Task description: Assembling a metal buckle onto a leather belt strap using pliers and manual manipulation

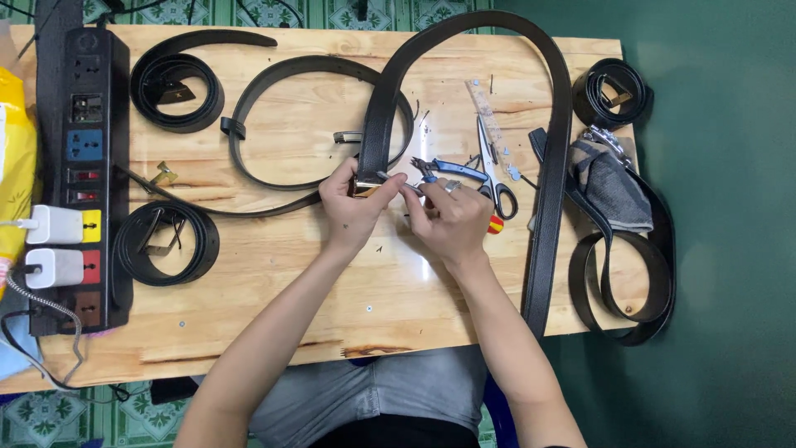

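Observation:
My left hand [352,211] pinches the end of a long black belt [554,166] where a gold buckle [363,189] sits. The belt arches up over the far table edge and comes down on the right. My right hand [452,220] holds a small metal part or tool against the buckle from the right; a ring shows on one finger. Both hands meet at the middle of the wooden table [274,274].
Blue-handled pliers [444,170], scissors [493,166] and a clear ruler [489,116] lie just beyond my right hand. Coiled black belts [176,83] [166,241] [615,93] sit around. A black power strip [83,174] with white chargers runs along the left. Grey cloth [609,187] lies right.

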